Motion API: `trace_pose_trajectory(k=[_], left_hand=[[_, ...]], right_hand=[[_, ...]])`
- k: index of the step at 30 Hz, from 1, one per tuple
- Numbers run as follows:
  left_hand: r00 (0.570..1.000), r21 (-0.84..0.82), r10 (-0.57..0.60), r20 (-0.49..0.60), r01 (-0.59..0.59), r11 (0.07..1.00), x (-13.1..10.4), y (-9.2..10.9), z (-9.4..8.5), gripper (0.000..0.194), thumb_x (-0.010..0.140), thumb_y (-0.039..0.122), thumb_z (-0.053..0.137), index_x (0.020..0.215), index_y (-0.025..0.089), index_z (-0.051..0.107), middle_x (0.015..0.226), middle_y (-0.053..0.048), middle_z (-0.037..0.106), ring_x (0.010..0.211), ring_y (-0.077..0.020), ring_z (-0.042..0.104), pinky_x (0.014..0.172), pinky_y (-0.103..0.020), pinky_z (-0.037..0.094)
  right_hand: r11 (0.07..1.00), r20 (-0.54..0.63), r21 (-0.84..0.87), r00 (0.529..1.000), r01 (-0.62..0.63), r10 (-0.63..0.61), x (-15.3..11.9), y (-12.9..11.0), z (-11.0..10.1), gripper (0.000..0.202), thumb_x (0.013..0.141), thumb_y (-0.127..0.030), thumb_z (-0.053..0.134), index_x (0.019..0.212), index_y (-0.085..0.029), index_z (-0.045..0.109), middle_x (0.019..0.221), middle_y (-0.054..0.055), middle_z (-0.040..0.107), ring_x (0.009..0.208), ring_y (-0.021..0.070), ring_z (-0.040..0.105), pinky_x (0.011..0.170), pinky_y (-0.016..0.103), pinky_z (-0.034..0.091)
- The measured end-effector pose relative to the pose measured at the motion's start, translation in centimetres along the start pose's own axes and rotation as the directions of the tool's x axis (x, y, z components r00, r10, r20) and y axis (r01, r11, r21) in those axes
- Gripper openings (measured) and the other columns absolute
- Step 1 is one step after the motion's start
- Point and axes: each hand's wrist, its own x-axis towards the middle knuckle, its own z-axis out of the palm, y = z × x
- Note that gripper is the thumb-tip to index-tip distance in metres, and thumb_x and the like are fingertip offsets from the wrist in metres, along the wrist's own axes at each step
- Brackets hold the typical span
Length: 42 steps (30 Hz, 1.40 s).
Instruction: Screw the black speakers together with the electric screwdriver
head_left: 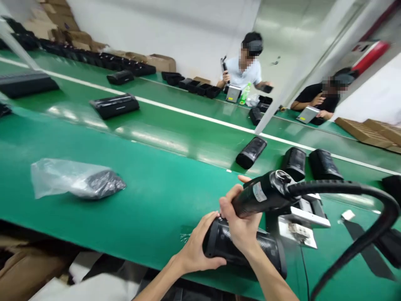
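Observation:
Near the front edge of the green table [150,217], my left hand [197,246] grips the left end of a black cylindrical housing [266,251] that lies on its side. My right hand [241,221] is wrapped round a black power screwdriver [260,194], tilted over the housing's left end. A thick black cable runs from the tool's top to the right. The screwdriver's tip is hidden behind my hands. Just right of the housing stands a silver metal device [297,230] with a white connector on it.
A clear plastic bag [78,177] with dark contents lies on the left. Black housings [115,105] rest along the green conveyor, several [251,152] beyond my hands. Across it, two people [246,71] sit at work beside a green bottle [245,93]. The thick cable [354,242] arches over the right side.

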Motion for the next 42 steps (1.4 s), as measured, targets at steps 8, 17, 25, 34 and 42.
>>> trace_pose_trajectory(k=[8, 17, 25, 34, 42], left_hand=[[0.999, 0.297, -0.028, -0.046, 0.041, 0.954, -0.5, 0.2, -2.1, 0.077, 0.106, 0.054, 0.075, 0.173, 0.033, 0.043, 0.171, -0.019, 0.053, 0.158, -0.0463, 0.058, 0.123, -0.067, 0.057], [0.876, 0.556, 0.177, 0.448, -0.428, 0.713, 6.3, 7.5, -0.7, 0.102, 0.092, 0.043, 0.095, 0.178, 0.036, 0.040, 0.179, -0.014, 0.052, 0.161, -0.0433, 0.054, 0.131, -0.064, 0.050], [0.833, 0.658, -0.036, 0.553, -0.409, 0.632, 8.4, 8.3, 2.0, 0.106, 0.085, 0.036, 0.101, 0.175, 0.037, 0.044, 0.173, -0.021, 0.058, 0.147, -0.0474, 0.067, 0.115, -0.063, 0.061], [0.829, 0.658, -0.036, 0.558, -0.416, 0.627, 8.2, 8.6, 1.8, 0.102, 0.087, 0.041, 0.099, 0.175, 0.036, 0.046, 0.173, -0.022, 0.057, 0.148, -0.0480, 0.065, 0.116, -0.063, 0.058], [0.837, 0.637, -0.012, 0.548, -0.408, 0.654, 8.1, 8.5, 1.8, 0.100, 0.088, 0.043, 0.099, 0.173, 0.037, 0.047, 0.173, -0.019, 0.057, 0.147, -0.0463, 0.066, 0.117, -0.060, 0.056]], right_hand=[[0.921, -0.481, -0.163, 0.786, 0.355, -0.388, 0.5, -13.3, -12.3, 0.051, 0.090, -0.035, 0.098, 0.128, -0.037, 0.064, 0.066, -0.016, 0.058, 0.039, 0.0096, 0.042, 0.043, 0.024, 0.048], [0.875, -0.492, -0.416, 0.748, 0.248, -0.445, 1.2, -7.9, -21.3, 0.049, 0.091, -0.033, 0.092, 0.124, -0.024, 0.058, 0.066, -0.013, 0.063, 0.041, 0.0117, 0.053, 0.046, 0.028, 0.050], [0.953, -0.430, -0.287, 0.876, 0.095, -0.217, -1.9, -8.0, -20.2, 0.041, 0.093, -0.026, 0.090, 0.123, -0.025, 0.062, 0.065, -0.013, 0.057, 0.040, 0.0097, 0.048, 0.043, 0.026, 0.045], [0.964, -0.291, -0.135, 0.921, 0.229, -0.259, -6.8, -12.6, -15.1, 0.039, 0.103, -0.019, 0.079, 0.133, -0.038, 0.064, 0.065, -0.012, 0.061, 0.037, 0.0124, 0.046, 0.041, 0.030, 0.046], [0.965, -0.211, -0.142, 0.946, 0.220, -0.247, -6.4, -11.3, -14.9, 0.039, 0.103, -0.017, 0.076, 0.131, -0.041, 0.065, 0.066, -0.011, 0.062, 0.039, 0.0131, 0.049, 0.041, 0.029, 0.048]])
